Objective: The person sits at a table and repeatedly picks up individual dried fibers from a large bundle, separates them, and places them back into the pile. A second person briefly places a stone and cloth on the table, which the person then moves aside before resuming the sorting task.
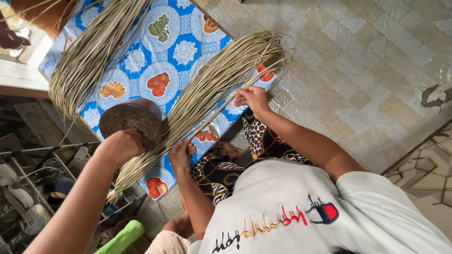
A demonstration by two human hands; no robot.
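My left hand [120,146] reaches in from the bottom left, closed on the edge of a round dark brown disc-like object [134,118]. It holds the object against a fanned bundle of pale dried reed strips [214,82] lying on a blue floral mat [162,59]. My right hand is out of sight. A person in a white shirt sits opposite the mat. One of that person's hands [181,153] pinches the strips near my object, and the other hand [252,96] holds a single strip further along.
A second bundle of reed strips [87,56] lies on the mat's far left. Beige tiled floor [358,61] spreads to the right. A wire rack with shoes [28,188] stands at the lower left, with a green object [123,237] near the bottom edge.
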